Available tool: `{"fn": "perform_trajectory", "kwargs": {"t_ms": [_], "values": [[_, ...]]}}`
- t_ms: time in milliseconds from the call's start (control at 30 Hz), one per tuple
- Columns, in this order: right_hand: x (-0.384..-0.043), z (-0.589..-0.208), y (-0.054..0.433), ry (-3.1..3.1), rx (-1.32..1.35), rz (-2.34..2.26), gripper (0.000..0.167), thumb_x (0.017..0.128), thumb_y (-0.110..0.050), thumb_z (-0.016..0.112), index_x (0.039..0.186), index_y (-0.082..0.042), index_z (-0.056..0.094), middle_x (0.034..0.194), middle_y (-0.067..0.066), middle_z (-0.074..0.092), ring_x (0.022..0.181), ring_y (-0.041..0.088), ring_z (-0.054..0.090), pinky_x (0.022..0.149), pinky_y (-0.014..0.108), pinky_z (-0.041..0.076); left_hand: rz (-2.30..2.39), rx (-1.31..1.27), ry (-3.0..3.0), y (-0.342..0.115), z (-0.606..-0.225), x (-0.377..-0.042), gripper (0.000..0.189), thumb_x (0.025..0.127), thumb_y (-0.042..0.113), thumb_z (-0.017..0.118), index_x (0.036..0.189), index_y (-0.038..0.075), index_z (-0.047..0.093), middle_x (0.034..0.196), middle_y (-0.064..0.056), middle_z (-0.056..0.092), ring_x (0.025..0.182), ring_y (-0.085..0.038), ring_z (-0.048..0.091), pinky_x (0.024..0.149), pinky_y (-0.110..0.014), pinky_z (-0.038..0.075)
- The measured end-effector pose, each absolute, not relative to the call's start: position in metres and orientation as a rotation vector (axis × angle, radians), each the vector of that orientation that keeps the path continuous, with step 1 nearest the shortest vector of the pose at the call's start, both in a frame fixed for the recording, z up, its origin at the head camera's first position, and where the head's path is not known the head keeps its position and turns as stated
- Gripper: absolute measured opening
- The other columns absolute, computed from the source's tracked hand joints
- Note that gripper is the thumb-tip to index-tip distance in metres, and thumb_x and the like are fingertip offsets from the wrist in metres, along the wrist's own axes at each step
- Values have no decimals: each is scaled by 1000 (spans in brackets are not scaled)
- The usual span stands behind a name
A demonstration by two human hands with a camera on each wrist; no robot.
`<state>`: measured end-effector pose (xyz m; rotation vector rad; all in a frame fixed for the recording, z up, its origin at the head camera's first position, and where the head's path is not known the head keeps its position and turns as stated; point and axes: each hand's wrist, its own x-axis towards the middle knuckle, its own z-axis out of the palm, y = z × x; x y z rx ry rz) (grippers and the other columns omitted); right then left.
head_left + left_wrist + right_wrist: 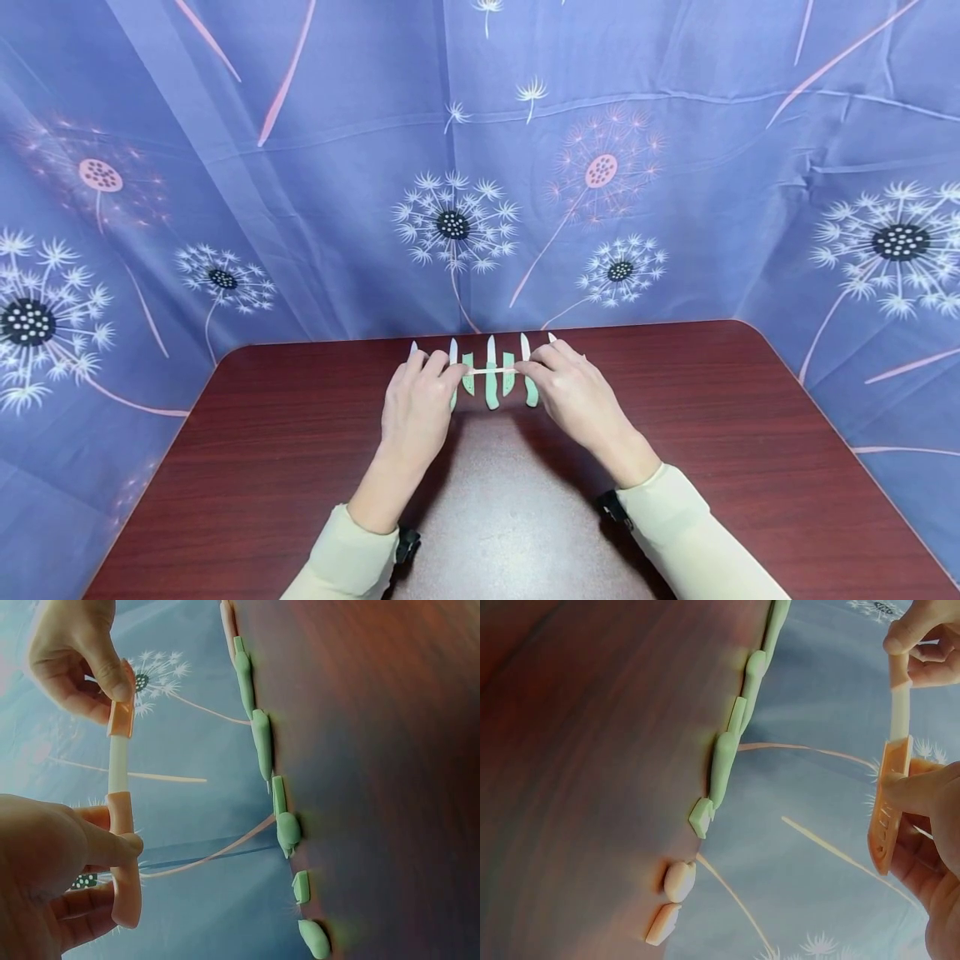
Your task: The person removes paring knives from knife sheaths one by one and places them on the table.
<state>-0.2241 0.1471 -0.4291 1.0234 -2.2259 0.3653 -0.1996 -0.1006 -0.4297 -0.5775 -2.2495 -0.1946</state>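
Note:
My left hand (416,404) grips the peach-orange handle of a small paring knife (126,881), thumb on one side and fingers on the other. My right hand (577,400) pinches an orange blade sheath (889,810) with cut-out slots. The sheath covers the tip part of the blade (900,712), while a pale length of it shows between the two hands. Both are held up above a row on the table. In that row lie green-handled knives (491,387) with bare blades pointing away, and green sheaths (508,375) between them. My hands partly hide the row's ends in the head view.
At the row's right end, a peach handle (679,881) and a peach sheath (662,924) lie on the dark red wood table (300,483). A blue dandelion-print cloth (337,208) hangs behind and beside the table. Black straps (615,507) circle my wrists.

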Motion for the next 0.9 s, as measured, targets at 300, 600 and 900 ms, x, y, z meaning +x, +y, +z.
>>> {"fn": "perform_trajectory", "kwargs": {"t_ms": [300, 600, 900], "values": [[-226, -429, 148, -2201, 1039, 373, 33, 86, 13, 72, 111, -6, 80, 97, 4, 67, 89, 27, 61, 82, 36, 56, -183, -565, -2259, -103, -428, -199, 30, 83, -6, 82, 104, 14, 84, 91, -4, 66, 86, -31, 59, 77, -41, 57], [-227, -429, 153, -2211, 1016, 392, 35, 84, 13, 74, 112, -6, 81, 96, 4, 65, 89, 26, 60, 79, 35, 55, -198, -544, -2233, -106, -430, -201, 11, 92, 18, 82, 101, 12, 84, 87, -4, 63, 83, -32, 58, 69, -39, 54], [-228, -429, 156, -2226, 993, 405, 30, 86, 10, 78, 111, -6, 81, 96, 4, 66, 93, 27, 61, 80, 36, 57, -211, -523, -2227, -110, -428, -203, 9, 92, 19, 83, 97, 12, 83, 86, -4, 62, 80, -30, 55, 64, -39, 51]]}}
